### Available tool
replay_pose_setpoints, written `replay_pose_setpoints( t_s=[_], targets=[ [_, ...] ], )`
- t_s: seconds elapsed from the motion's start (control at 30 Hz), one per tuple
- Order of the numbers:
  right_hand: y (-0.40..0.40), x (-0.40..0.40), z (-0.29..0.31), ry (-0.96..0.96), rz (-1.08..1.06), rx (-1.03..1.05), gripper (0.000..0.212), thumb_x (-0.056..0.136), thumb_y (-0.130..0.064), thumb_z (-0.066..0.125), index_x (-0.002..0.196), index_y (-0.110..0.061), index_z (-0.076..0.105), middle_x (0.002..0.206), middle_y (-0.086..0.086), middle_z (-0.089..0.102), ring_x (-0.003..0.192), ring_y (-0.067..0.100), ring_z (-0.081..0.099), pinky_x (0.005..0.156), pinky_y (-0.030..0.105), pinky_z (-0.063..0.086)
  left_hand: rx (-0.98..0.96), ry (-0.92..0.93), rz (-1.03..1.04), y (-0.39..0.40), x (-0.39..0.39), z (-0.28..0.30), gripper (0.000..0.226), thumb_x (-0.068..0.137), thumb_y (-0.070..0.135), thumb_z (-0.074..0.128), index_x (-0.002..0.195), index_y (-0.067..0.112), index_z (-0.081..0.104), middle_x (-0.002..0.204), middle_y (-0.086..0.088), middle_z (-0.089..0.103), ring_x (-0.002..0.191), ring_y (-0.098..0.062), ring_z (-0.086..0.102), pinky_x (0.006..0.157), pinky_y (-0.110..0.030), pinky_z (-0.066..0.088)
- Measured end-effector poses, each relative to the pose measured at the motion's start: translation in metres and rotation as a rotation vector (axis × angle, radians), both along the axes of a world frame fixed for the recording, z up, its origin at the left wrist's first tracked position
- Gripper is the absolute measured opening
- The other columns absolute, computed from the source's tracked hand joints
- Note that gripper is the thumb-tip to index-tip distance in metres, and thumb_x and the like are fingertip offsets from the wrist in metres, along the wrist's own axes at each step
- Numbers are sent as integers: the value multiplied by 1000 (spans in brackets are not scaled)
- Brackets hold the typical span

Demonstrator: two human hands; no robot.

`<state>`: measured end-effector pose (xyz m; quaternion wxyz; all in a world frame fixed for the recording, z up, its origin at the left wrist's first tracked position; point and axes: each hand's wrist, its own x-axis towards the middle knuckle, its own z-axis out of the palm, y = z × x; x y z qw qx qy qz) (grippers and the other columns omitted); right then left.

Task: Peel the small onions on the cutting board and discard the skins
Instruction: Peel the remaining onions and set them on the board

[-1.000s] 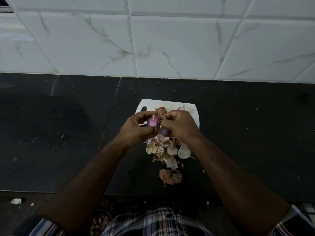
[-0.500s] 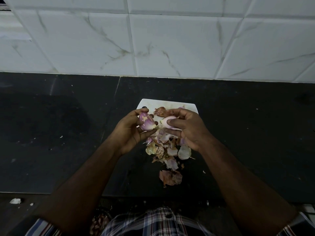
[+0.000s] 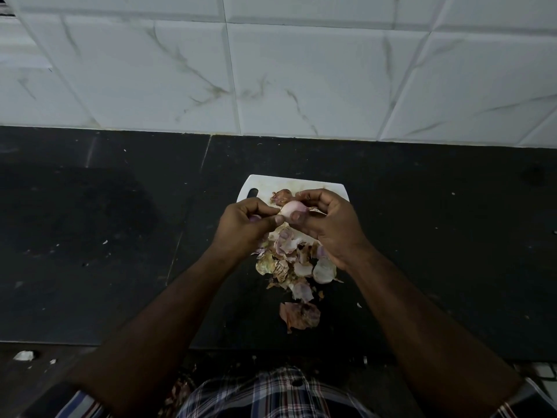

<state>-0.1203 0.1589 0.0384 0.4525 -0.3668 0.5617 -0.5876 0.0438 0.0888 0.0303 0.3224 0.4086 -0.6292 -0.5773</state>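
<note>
A small pale pink onion [image 3: 291, 209] is held just above the white cutting board [image 3: 265, 184]. My right hand [image 3: 330, 229] grips it with curled fingers and thumb. My left hand [image 3: 245, 226] pinches the onion's left end between thumb and forefinger, and a bit of purple [image 3: 255, 218] shows inside its curled fingers. A brown, unpeeled onion [image 3: 282, 195] lies on the board just behind my hands. A heap of loose onion skins [image 3: 291, 260] covers the near end of the board below my hands.
The board lies on a dark stone counter [image 3: 105, 236] against a white marbled tile wall [image 3: 301, 70]. One large brown skin [image 3: 300, 315] lies on the counter near its front edge. Small white scraps [image 3: 24, 355] sit at the lower left.
My hands parted, the left keeping a purple piece and the right a pale onion. They have come together again, and my left fingers now pinch the pale onion's end.
</note>
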Motion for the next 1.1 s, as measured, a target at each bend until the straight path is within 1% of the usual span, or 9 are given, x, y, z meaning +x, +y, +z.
replay_pose_setpoints(
  t_s=[0.1,0.23,0.43,0.53,0.67,0.77,0.87,1.0,1.1],
  targets=[
    [2,1,-3,-98,-8,-41,33,77,7,76,98,-17,69,107,3,75,108,26,70,92,51,57,82,40,-21,-4,4,0,1,88,3,72,87,3,72,75,-23,66,63,-21,60,55,-27,49],
    [2,5,-7,-143,-8,-85,37,74,8,77,99,-17,68,111,6,74,112,27,68,95,54,54,209,61,-43,-3,5,-5,13,95,4,62,87,8,71,79,-10,69,74,-19,65,70,-35,55],
    [1,5,-7,-182,-5,-103,37,67,-3,78,99,-16,67,104,2,76,108,25,69,88,41,58,414,160,-4,-4,1,-8,27,105,12,46,81,10,59,75,-8,66,63,-19,63,77,-42,50],
    [2,2,-6,-129,-16,-104,33,76,7,73,101,-14,66,102,-1,77,104,22,71,80,32,60,345,-18,34,-7,7,-9,42,108,33,40,77,12,58,77,-10,71,67,-23,66,70,-37,52],
    [2,-2,-6,-16,21,-95,37,80,11,70,102,-18,67,104,-4,76,107,18,70,85,32,59,202,-200,-65,-8,11,-10,55,101,53,47,77,12,73,79,-13,75,67,-18,67,68,-33,51],
    [1,-1,-8,125,52,-97,40,80,9,73,103,-22,67,102,-9,76,105,10,70,88,26,56,187,-191,-99,-7,7,-5,44,95,51,58,87,11,74,78,-9,76,69,-20,67,66,-33,49],
    [-2,1,-11,202,43,-113,39,81,9,72,101,-24,67,100,-13,75,103,6,69,88,24,55,226,-121,-68,-7,5,-3,29,98,30,64,90,4,72,75,-11,74,65,-23,67,61,-32,47],
    [-3,7,-14,-15,-9,-107,33,83,7,70,101,-21,69,105,2,76,104,20,71,90,39,58,404,16,-19,3,0,-3,21,101,10,55,86,1,67,73,-11,70,57,-16,66,54,-27,54],
    [-5,6,-11,-241,-64,-50,23,85,1,69,102,-16,66,99,6,76,94,21,72,77,36,59,299,-207,-78,7,0,-6,34,103,28,56,82,7,70,72,-7,71,60,-14,66,52,-20,51]
  ],
)
